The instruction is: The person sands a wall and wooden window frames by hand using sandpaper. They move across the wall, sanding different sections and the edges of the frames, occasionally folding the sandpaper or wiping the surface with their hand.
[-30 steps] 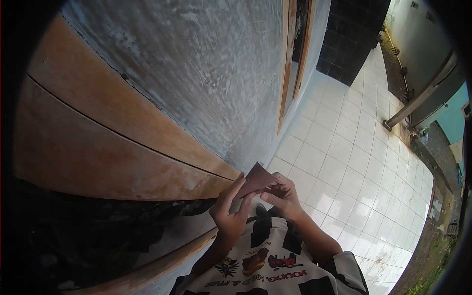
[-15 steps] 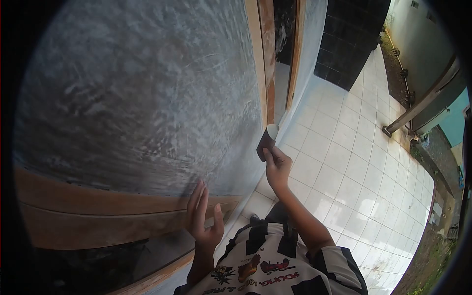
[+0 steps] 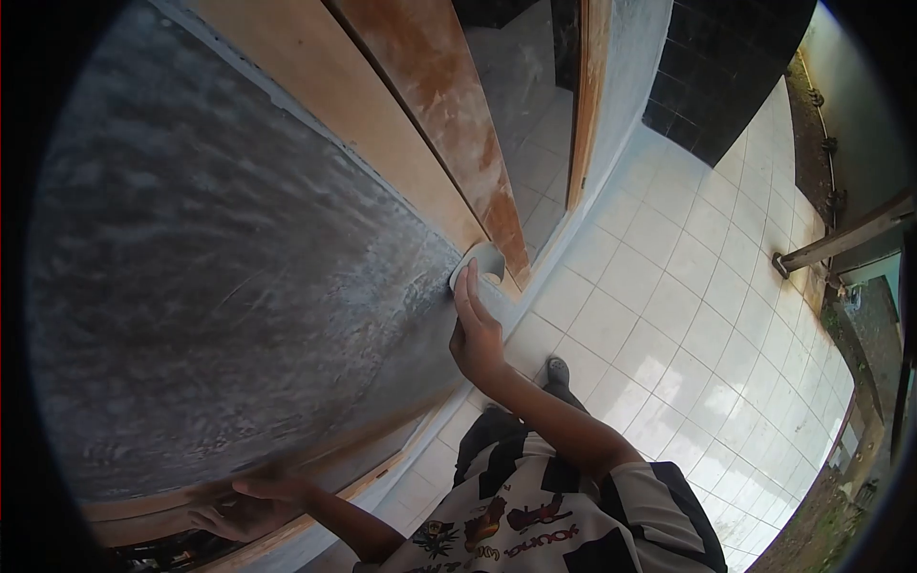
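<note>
A curled piece of pale sheet, perhaps sandpaper (image 3: 489, 258), lies under the fingers of my right hand (image 3: 477, 329), pressed against the grey wall (image 3: 229, 248) beside the wooden door frame (image 3: 353, 100). My left hand (image 3: 250, 506) is at the lower left, by the lower wooden frame (image 3: 143, 516); its fingers are spread and nothing shows in them. The wall has a mottled, rubbed surface.
White floor tiles (image 3: 669, 286) stretch to the right. Black tiles (image 3: 712, 81) cover a surface at the top. A slanted wooden post (image 3: 845, 239) stands at the right. A dark shoe (image 3: 558, 371) shows on the floor.
The view has turned and come closer to the door frame. My right hand has brought the sheet against the wall's edge. My left hand has moved down and left along the lower frame.
</note>
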Demonstrator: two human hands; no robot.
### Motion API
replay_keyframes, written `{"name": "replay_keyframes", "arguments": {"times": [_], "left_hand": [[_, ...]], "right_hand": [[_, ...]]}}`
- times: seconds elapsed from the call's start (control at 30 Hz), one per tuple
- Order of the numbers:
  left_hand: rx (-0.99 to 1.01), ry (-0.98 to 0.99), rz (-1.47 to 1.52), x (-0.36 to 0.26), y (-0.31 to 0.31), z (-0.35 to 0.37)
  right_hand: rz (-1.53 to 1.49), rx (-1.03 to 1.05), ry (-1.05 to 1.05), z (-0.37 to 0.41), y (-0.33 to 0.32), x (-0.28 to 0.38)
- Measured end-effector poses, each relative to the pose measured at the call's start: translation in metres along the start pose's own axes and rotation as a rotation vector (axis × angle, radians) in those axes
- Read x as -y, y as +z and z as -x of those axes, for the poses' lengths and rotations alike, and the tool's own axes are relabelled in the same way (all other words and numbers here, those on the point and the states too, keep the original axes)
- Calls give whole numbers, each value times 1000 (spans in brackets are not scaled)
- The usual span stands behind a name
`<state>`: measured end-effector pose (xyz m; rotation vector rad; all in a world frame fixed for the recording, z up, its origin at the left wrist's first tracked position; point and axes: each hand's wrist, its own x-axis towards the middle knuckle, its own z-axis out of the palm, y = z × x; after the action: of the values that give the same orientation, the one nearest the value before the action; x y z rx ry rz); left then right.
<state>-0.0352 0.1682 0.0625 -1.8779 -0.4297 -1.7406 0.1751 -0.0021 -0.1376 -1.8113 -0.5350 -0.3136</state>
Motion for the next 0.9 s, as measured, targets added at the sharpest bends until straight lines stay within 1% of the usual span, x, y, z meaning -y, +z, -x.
{"name": "replay_keyframes", "arguments": {"times": [0.03,0.1,0.13,0.17,0.2,0.23,0.27,0.33,0.37,0.43,0.47,0.53,0.57,0.6,0.63,0.67,0.77,0.83,0.87,0.9], "left_hand": [[33,28,-59,2,1,0],[47,57,-57,4,3,0],[61,79,-62,5,1,1],[74,80,-69,3,1,1],[46,64,-38,2,3,2],[8,49,-2,1,5,2],[4,48,-1,1,4,3],[-29,-11,54,-2,6,5],[-44,-24,64,0,8,7],[-68,-51,106,5,4,14],[-71,-62,115,8,2,17],[-112,-90,119,18,2,19],[-117,-94,133,40,-4,30],[-111,-26,164,74,-11,49],[-103,39,190,93,-13,61],[-101,32,196,88,-11,63],[-157,-160,357,38,-7,53],[-213,-298,464,16,2,51],[-213,-305,466,17,3,53],[-185,-335,362,20,-2,55]], "right_hand": [[-4,1,8,-1,-2,-1],[66,114,-84,0,-10,-2],[64,122,-76,-3,-13,-3],[13,149,47,-12,-18,0],[-37,174,167,-15,-20,3],[6,128,123,-12,-14,4],[6,125,120,-7,-12,6],[116,108,-21,-4,-12,10],[129,95,-33,-8,-11,9],[82,121,101,-11,-13,8],[94,115,98,-8,-10,9],[218,-13,-76,-2,0,15],[228,-26,-74,-2,0,17],[154,7,48,-5,-4,20],[79,43,169,-9,-8,23],[88,42,171,-13,-9,25],[83,-24,218,-11,-2,31],[222,72,49,0,0,33],[230,72,48,-5,-1,25],[224,56,88,-15,-5,20]]}}
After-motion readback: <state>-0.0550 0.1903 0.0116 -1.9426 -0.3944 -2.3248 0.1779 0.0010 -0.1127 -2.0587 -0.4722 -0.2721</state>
